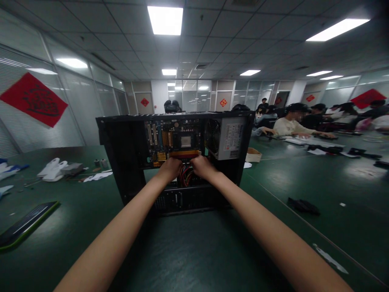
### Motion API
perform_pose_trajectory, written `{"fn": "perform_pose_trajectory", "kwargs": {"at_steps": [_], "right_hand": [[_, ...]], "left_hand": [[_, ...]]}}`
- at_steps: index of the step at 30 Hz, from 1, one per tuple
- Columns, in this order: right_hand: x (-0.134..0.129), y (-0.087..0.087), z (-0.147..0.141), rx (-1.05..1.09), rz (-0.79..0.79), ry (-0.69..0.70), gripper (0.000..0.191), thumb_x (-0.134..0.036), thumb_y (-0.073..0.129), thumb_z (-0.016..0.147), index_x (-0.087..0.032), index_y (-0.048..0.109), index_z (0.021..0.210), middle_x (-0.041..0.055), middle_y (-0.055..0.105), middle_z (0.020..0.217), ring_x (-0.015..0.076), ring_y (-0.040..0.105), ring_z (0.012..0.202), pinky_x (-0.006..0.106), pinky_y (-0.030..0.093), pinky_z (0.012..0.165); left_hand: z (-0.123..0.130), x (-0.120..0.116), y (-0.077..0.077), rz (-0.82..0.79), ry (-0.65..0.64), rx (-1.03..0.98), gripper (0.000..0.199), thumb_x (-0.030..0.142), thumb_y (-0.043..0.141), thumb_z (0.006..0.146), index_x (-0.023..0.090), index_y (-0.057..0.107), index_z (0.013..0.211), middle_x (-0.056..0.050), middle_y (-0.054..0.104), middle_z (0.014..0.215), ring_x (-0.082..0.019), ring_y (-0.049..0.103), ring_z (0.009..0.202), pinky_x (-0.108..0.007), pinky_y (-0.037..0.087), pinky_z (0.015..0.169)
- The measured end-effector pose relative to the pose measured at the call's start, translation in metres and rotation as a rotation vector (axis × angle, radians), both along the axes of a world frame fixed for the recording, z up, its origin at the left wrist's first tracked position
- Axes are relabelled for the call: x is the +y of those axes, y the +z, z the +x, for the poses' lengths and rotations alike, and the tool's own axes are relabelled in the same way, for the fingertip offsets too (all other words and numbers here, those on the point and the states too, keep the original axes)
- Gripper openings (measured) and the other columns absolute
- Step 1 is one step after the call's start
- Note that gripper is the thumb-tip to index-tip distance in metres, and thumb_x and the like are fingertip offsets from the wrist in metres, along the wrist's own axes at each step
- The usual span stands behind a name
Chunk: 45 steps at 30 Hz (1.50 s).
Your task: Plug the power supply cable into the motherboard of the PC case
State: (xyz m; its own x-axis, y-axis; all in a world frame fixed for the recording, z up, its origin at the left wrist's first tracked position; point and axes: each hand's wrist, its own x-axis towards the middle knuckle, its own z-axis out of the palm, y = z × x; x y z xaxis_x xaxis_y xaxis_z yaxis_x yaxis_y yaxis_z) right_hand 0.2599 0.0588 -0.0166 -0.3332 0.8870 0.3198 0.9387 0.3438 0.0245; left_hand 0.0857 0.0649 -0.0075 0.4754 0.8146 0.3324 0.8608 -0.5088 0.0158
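Note:
An open black computer case [117, 154] lies on its long edge in front of me, its inside facing me. Inside it are a motherboard [179, 125] with a bare square processor area, and a grey power supply [230, 140] at upper right. A long memory stick [184, 154] runs level along the motherboard's lower edge. My left hand [170, 168] is curled closed at its left end, and my right hand [203, 167] is closed at its right end. My fingertips are partly hidden behind my knuckles. Red, yellow and black cables [186, 176] bunch just below, between my hands.
The case stands on a green table [188, 247]. On the left are a green-edged black device [28, 223] and white plastic bags [53, 168]. To the right lie a small open box [253, 155] and a black cloth-like item [304, 206]. Several people sit working farther right.

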Motion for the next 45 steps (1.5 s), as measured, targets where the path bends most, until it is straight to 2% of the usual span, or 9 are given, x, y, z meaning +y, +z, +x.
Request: {"fn": "perform_pose_trajectory", "kwargs": {"at_steps": [10, 18, 25, 32, 37, 45], "right_hand": [[-0.001, 0.001, 0.002, 0.032, -0.009, 0.022, 0.029, -0.007, 0.049, 0.086, -0.013, 0.073, 0.102, 0.0179, 0.071, 0.105, 0.0263, 0.067, 0.104, 0.030, 0.048, 0.086], [0.000, 0.001, 0.004, 0.072, -0.021, 0.041, 0.031, -0.013, 0.046, 0.093, -0.014, 0.073, 0.108, 0.0167, 0.071, 0.107, 0.0247, 0.066, 0.106, 0.029, 0.047, 0.089], [-0.003, 0.003, 0.004, 0.096, -0.078, 0.016, 0.032, -0.018, 0.050, 0.093, -0.016, 0.070, 0.118, 0.0156, 0.070, 0.113, 0.0254, 0.063, 0.112, 0.030, 0.045, 0.095], [-0.007, -0.005, 0.005, 0.160, -0.036, 0.028, 0.031, -0.024, 0.046, 0.097, -0.016, 0.065, 0.119, 0.0146, 0.070, 0.112, 0.0248, 0.065, 0.108, 0.028, 0.046, 0.088], [-0.010, -0.010, 0.006, 0.157, -0.019, 0.042, 0.028, -0.028, 0.047, 0.098, -0.015, 0.062, 0.117, 0.0149, 0.071, 0.108, 0.0256, 0.067, 0.100, 0.029, 0.046, 0.079], [-0.017, -0.009, 0.008, 0.151, -0.074, 0.058, 0.028, -0.030, 0.051, 0.097, -0.016, 0.054, 0.121, 0.0152, 0.069, 0.113, 0.0254, 0.067, 0.104, 0.027, 0.044, 0.079]], "left_hand": [[-0.002, 0.004, -0.002, -0.007, -0.011, -0.044, 0.031, 0.025, 0.047, 0.096, 0.016, 0.076, 0.097, -0.014, 0.075, 0.097, -0.023, 0.070, 0.094, -0.030, 0.049, 0.081], [-0.005, 0.006, -0.004, 0.020, -0.047, -0.042, 0.031, 0.024, 0.046, 0.094, 0.017, 0.076, 0.094, -0.012, 0.075, 0.093, -0.024, 0.070, 0.091, -0.030, 0.049, 0.077], [-0.003, -0.001, 0.000, -0.028, 0.011, -0.041, 0.030, 0.027, 0.047, 0.096, 0.020, 0.076, 0.103, -0.011, 0.075, 0.099, -0.022, 0.069, 0.097, -0.029, 0.049, 0.083], [0.000, -0.011, 0.006, -0.003, 0.059, 0.008, 0.033, 0.029, 0.044, 0.096, 0.023, 0.075, 0.105, -0.010, 0.075, 0.104, -0.026, 0.070, 0.096, -0.033, 0.051, 0.079], [-0.007, -0.006, -0.001, -0.017, -0.009, -0.044, 0.033, 0.023, 0.045, 0.094, 0.024, 0.074, 0.108, -0.008, 0.075, 0.108, -0.024, 0.069, 0.102, -0.031, 0.050, 0.086], [-0.016, -0.006, -0.008, -0.053, -0.123, -0.136, 0.034, 0.022, 0.049, 0.092, 0.024, 0.071, 0.116, -0.007, 0.073, 0.115, -0.023, 0.067, 0.108, -0.031, 0.049, 0.091]]}}
